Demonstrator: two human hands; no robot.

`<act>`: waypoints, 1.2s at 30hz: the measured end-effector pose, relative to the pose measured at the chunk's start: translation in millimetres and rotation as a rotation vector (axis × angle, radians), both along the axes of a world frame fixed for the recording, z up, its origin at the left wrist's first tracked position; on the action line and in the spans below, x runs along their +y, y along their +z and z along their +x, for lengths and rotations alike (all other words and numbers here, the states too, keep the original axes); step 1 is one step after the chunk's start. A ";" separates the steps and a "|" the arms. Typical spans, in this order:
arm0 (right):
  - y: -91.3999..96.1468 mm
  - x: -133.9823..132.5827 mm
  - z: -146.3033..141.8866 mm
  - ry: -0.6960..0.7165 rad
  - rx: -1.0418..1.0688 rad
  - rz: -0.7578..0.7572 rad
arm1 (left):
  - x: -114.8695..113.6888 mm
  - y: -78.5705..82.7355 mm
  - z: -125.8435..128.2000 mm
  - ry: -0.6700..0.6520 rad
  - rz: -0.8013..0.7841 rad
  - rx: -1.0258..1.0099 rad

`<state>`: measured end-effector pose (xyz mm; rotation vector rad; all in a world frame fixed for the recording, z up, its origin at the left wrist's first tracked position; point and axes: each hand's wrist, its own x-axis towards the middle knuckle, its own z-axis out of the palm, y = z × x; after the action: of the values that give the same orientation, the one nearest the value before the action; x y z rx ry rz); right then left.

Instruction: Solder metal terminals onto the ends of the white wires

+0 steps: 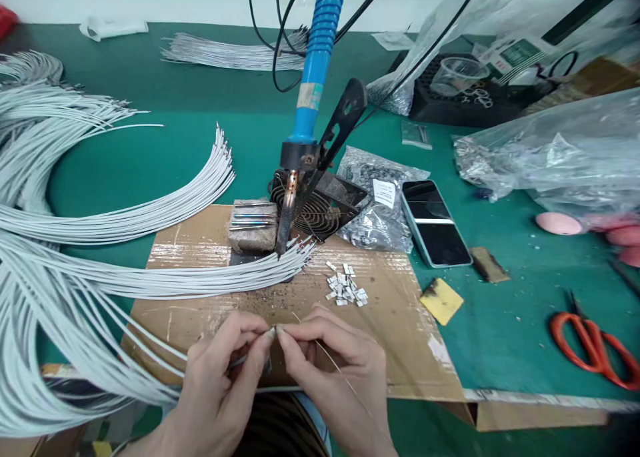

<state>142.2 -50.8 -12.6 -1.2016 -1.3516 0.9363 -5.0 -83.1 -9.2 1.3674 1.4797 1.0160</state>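
Observation:
My left hand [225, 373] is closed in a pinch near the cardboard's front edge, with white cable running into it from the left. Opposite it, my right hand [343, 373] pinches too, and the two sets of fingertips meet at a tiny part I cannot make out. A thin, bare wire strand, like solder wire [336, 365], passes through my right hand. Just beyond lies a bundle of white cables [210, 281], its stripped ends under the tip of a blue-handled soldering iron [287, 210]. Small white rectangular pieces [346, 286] lie scattered in front of my right hand.
A black fan [320, 207] and a block with metal strips [253, 225] stand behind the cable ends. On the right are a phone [436, 223], a yellow sponge [442, 301] and red-handled scissors [593, 343]. More cable bundles [30, 323] fill the left side.

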 end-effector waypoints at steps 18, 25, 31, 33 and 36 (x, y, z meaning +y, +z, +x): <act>-1.4 1.8 15.0 0.219 -0.072 0.023 | 22.6 33.3 3.1 0.106 -0.331 -0.086; -0.9 9.7 15.8 0.455 -0.183 0.103 | 20.6 11.5 -6.8 -0.087 -0.356 -0.142; -4.7 14.5 45.3 0.398 -0.306 0.094 | 25.1 13.4 -9.8 -0.139 -0.436 -0.170; -12.8 23.3 68.6 0.093 -0.341 -0.006 | 27.4 17.8 -11.6 -0.062 -0.449 -0.167; -28.8 43.1 102.8 -0.151 -0.385 -0.099 | 30.0 24.2 -11.0 0.019 -0.462 -0.189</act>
<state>245.0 -7.7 -41.4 -1.5966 -1.4999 0.6926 -16.0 -53.0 15.0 0.9053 1.4702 0.7305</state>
